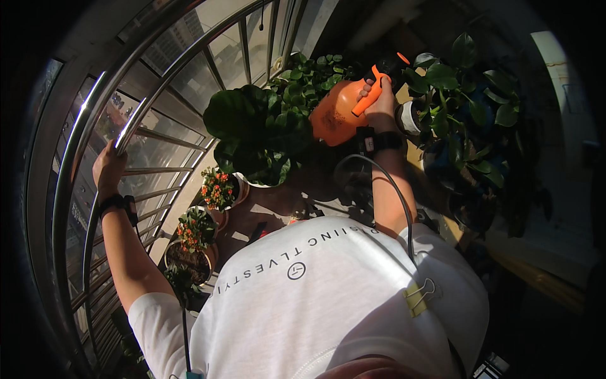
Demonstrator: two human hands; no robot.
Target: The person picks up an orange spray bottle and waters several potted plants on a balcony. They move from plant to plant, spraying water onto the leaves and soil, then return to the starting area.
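My right hand (380,104) is wrapped round the handle of an orange spray bottle (336,114) with a black and orange head. The bottle is held tilted above the plants, its round body on the left of my hand. On the left, my left hand (110,167) is closed round the inner bar of a shiny metal railing (131,123). Just left of and below the bottle grows a potted plant with broad dark green leaves (243,123). Whether any spray comes out cannot be made out.
Two pots of red-orange flowers (219,189) stand along the railing, one with bare soil (189,262) showing. A leafy plant (445,79) and a white pot (410,118) are close on the right of my right wrist. A cable (398,183) runs along my right arm.
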